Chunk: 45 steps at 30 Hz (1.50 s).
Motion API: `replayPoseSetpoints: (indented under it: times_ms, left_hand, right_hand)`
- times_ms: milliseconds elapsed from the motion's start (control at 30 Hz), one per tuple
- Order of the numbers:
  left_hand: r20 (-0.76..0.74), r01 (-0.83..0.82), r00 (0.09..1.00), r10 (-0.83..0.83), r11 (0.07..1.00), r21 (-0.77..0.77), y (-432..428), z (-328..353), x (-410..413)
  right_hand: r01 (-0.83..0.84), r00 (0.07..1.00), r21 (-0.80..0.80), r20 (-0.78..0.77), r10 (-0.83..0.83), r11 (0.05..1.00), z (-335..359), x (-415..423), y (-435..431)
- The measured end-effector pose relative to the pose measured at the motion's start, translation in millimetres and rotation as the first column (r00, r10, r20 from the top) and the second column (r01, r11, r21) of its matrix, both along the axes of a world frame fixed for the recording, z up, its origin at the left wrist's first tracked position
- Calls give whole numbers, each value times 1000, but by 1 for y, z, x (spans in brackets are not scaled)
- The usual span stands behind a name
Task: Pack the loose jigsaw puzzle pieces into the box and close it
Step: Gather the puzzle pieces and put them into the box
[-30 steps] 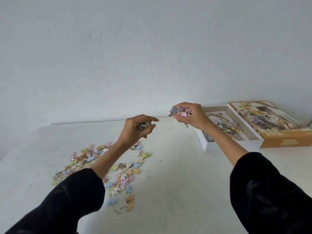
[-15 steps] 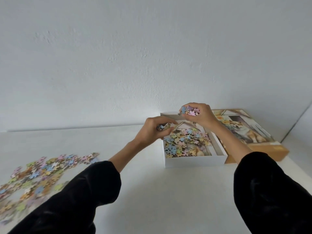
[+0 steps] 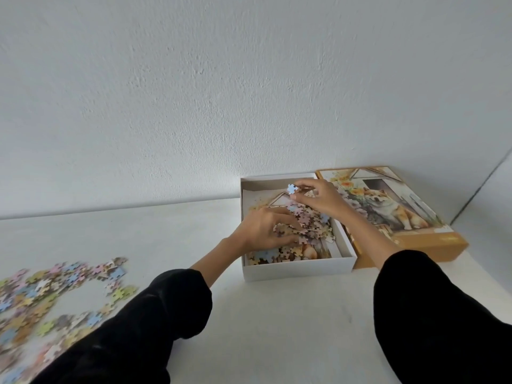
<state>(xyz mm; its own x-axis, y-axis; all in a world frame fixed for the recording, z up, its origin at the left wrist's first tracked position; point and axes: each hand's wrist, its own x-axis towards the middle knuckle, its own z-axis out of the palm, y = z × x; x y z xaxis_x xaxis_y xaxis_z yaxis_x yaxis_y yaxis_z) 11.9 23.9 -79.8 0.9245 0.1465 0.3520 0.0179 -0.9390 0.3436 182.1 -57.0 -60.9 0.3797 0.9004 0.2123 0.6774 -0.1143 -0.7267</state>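
The white puzzle box (image 3: 299, 268) stands open at the back right of the table, with a heap of pastel jigsaw pieces (image 3: 310, 225) inside. My left hand (image 3: 263, 230) reaches into the box, its fingers stretched out over the heap and touching it. My right hand (image 3: 321, 200) hovers over the far half of the box and pinches a single light blue piece (image 3: 291, 188) between thumb and fingertip. More loose pieces (image 3: 55, 295) lie scattered on the table at the left.
The box lid (image 3: 415, 217), printed with a dog and flowers, lies face up against the box's right side. A white wall runs close behind the white table (image 3: 277, 328). My black sleeves fill the lower part of the view.
Both hands have come down from above the box into it and dropped their handfuls of pieces. The heap inside has grown. The view has shifted right, toward the box.
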Motion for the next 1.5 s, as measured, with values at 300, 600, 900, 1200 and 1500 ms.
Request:
replayPoseSetpoints:
  times_ms: [300,600,900,1200,1500]
  left_hand:
    - [41,12,999,-10,999,-47,3,8,-17]
    - [74,-32,996,47,981,-191,10,24,-55]
    - [131,-70,985,108,961,-267,24,45,-148]
    - [61,-175,979,194,957,-231,60,49,-292]
    - [-35,-330,944,328,938,-108,103,-7,-450]
  right_hand:
    - [-19,1000,5,11,19,1000,-3,-4,4]
    - [37,996,54,82,-41,998,13,-42,3]
    - [-68,997,133,32,64,989,34,-125,21]
    - [-148,989,133,9,149,980,37,-259,55]
    - [-297,955,-15,18,297,955,-27,-394,51]
